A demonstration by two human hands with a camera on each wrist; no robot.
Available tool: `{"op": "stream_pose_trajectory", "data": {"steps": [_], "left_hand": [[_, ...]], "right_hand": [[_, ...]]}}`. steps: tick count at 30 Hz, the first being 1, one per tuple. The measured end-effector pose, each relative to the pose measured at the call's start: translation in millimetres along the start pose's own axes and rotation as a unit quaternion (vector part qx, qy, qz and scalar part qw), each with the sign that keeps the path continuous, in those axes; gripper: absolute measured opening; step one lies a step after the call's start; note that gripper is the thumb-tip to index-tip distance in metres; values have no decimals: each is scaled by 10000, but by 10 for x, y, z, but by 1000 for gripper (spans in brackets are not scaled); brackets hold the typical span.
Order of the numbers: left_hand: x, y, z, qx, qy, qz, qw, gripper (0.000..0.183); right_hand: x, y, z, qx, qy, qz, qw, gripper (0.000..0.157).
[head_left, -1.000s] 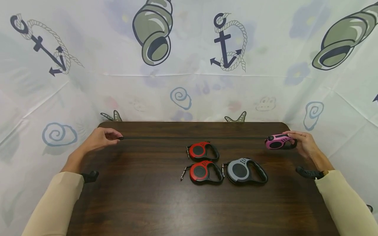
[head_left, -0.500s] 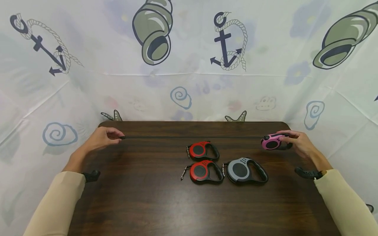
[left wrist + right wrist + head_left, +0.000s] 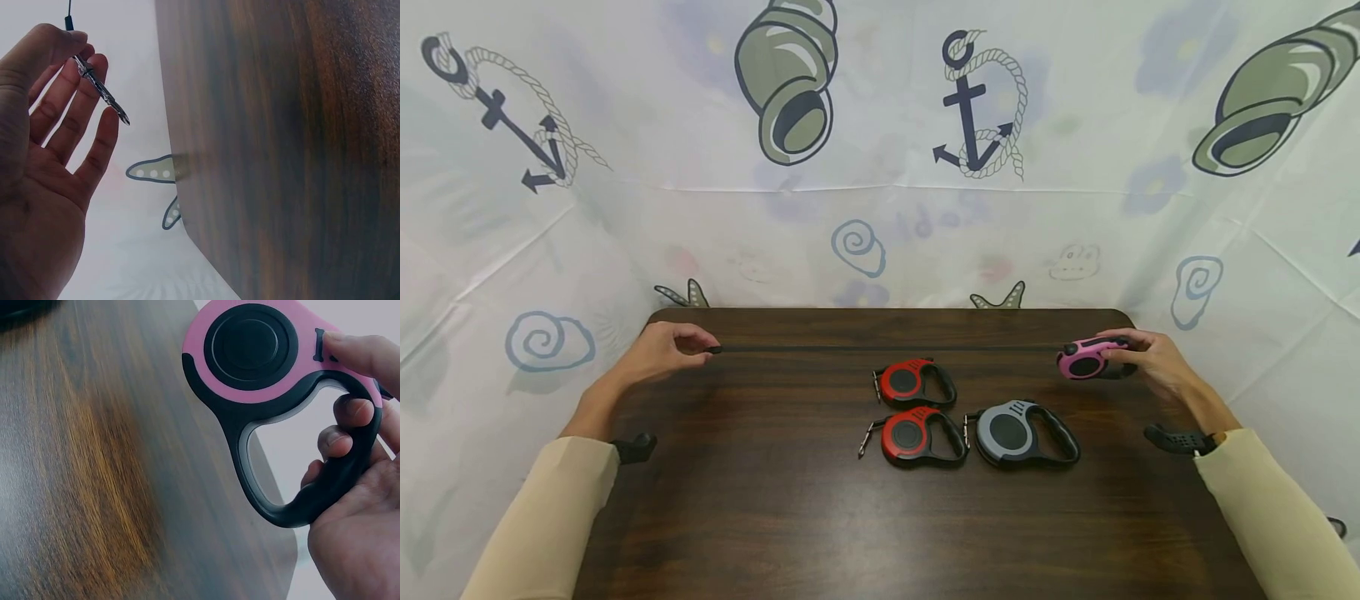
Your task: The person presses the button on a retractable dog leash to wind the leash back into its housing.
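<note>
A pink and black retractable dog leash (image 3: pixel 1081 362) is in my right hand (image 3: pixel 1157 360), at the far right of the table. In the right wrist view several fingers curl through its black loop handle (image 3: pixel 340 487), and the thumb lies on the pink casing (image 3: pixel 256 394) by a dark button. Its thin dark cord (image 3: pixel 887 347) runs straight across to my left hand (image 3: pixel 664 350) at the far left. There the thumb and fingers pinch the cord's end, and the silver metal clip (image 3: pixel 100 85) slants down past the fingers in the left wrist view.
Two red and black retractable leashes, an upper one (image 3: pixel 904 382) and a lower one (image 3: pixel 906 436), lie mid-table. A grey and black leash (image 3: pixel 1007 432) lies right of them. The dark wood table (image 3: pixel 760 517) ends at a white printed cloth (image 3: pixel 880 108).
My right hand has moved left with the pink leash, and my left hand a little to the right. The stretch of cord between them is shorter. The leashes on the table have stayed put.
</note>
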State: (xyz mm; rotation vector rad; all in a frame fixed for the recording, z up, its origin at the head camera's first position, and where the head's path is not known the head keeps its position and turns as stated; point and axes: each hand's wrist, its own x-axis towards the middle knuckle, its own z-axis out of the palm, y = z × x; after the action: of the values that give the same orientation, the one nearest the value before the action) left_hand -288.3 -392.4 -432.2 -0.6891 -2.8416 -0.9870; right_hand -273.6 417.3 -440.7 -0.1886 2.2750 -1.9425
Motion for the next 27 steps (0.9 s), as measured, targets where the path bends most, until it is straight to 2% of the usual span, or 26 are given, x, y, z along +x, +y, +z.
{"op": "stream_pose_trajectory", "data": {"steps": [5,11,18,27], "left_hand": [[21,46,4,44,-7,37,10000,21],[36,85,20,-39,-44,20,10000,22],[48,131,34,-116,-90,-73,9999,22],[87,193,65,118,-151,-66,9998,21]], "right_hand": [[14,-10,50,-59,-17,-96,9999,30],[39,-29,123,-437,-10,-147,9989,30],[57,-64,221,-443,-113,-222,9987,31],[103,-133,364,-808,-19,-142,9966,34]]}}
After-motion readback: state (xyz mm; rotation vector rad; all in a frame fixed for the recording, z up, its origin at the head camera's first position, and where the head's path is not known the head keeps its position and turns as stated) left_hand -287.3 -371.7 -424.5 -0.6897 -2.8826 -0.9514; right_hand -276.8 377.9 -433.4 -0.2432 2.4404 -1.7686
